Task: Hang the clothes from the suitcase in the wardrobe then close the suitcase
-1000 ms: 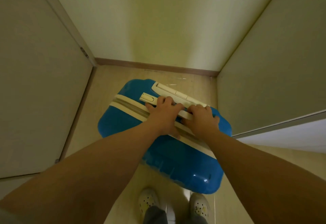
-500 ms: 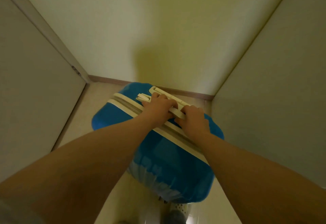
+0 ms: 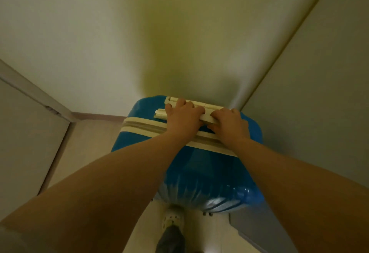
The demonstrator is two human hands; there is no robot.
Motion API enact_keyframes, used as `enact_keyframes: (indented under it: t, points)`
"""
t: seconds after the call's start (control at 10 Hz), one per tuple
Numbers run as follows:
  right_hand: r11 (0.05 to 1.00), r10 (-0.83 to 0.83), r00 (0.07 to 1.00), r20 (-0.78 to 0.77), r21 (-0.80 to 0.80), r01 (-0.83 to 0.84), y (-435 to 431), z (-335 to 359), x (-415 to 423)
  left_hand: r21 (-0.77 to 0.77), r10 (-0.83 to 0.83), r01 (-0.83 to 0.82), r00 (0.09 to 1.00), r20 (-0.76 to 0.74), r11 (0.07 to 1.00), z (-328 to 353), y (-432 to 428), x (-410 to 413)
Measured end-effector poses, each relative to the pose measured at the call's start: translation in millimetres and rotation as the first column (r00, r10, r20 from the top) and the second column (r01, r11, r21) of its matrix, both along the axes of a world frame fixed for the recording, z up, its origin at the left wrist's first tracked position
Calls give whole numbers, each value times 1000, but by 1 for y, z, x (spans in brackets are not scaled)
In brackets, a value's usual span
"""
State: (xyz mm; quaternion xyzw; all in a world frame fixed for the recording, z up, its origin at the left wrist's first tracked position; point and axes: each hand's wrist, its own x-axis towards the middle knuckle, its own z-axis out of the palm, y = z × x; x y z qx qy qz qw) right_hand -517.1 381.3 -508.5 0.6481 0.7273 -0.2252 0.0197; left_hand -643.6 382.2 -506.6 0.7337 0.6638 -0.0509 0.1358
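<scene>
Directly below the head camera, a blue hard-shell suitcase [image 3: 199,173] is standing upright on the floor [image 3: 85,145]. It is sitting toward the floor's far edge, close to the far right corner where two pale walls [image 3: 299,103] are meeting. Its cream zip band [image 3: 143,127] is running unbroken across the top, so the case is looking closed.

The left hand [image 3: 183,119] and the right hand [image 3: 229,126] are sitting side by side on the cream carry handle [image 3: 207,118]. The fingers [image 3: 194,107] of both hands are curling round it and gripping it. One pale shoe [image 3: 172,216] is showing on the floor just behind the case.

No clothes and no wardrobe rail are showing, so the hanging is probably finished and the person is likely parking the closed case. To do this well, both hands should be taking the load evenly, holding the case level. Lowering it gently should be stopping the shell from knocking the right wall, which is lying very near.
</scene>
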Motion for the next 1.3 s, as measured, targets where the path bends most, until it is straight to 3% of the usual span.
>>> enact_keyframes:
  t: [0.3,0.6,1.2,1.3]
  points:
    - [997,-77,995,70,0,77,84,1,6,-55,8,0,987,159,998,-10,84,11]
    - [996,-91,991,96,34,88,123,1,14,-38,-68,77,979,194,996,-10,128,17]
    - [983,-181,979,96,42,177,67,-2,17,-70,-1,12,988,157,997,-11,94,24]
    - [977,-210,976,60,47,208,47,2,20,15,-15,13,992,128,1000,-7,74,24]
